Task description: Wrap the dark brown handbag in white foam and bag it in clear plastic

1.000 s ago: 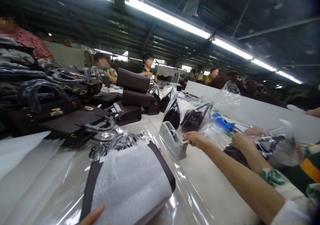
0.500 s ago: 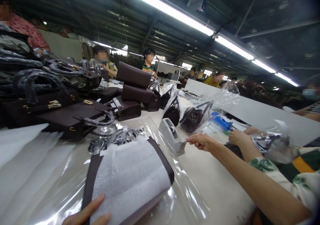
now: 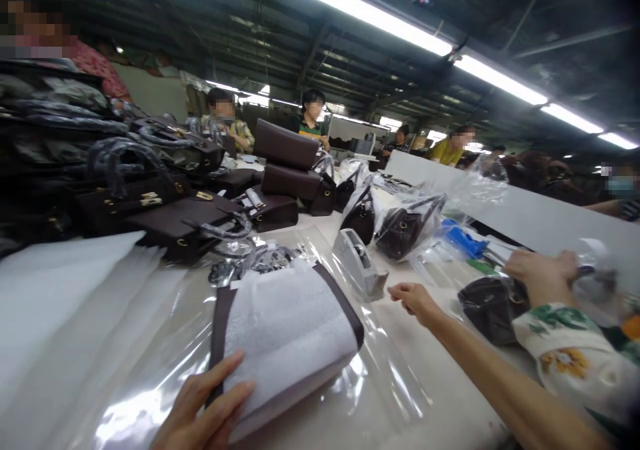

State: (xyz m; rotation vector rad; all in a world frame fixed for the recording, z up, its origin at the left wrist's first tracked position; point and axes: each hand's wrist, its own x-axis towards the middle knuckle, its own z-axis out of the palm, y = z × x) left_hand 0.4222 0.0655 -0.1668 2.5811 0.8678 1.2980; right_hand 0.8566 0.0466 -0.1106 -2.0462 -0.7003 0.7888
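A dark brown handbag lies on clear plastic sheeting, mostly covered by a white foam sheet. Its wrapped straps and bunched dark fittings show at the far side. My left hand rests on the near left corner of the bag, fingers spread over the foam. Just right of a grey tape dispenser, my right hand is closed in a pinch, apart from the dispenser; anything between its fingertips is too small to make out.
Foam sheets are stacked at left, below piled brown handbags. Bagged handbags and a blue object stand beyond the dispenser. Close at right, a co-worker's hand is over another dark bag. A white partition runs behind.
My right hand has drawn away from the tape dispenser's front end, leaving a gap. The view has shifted, while my left hand stays at the bag. The co-worker's hands have moved right.
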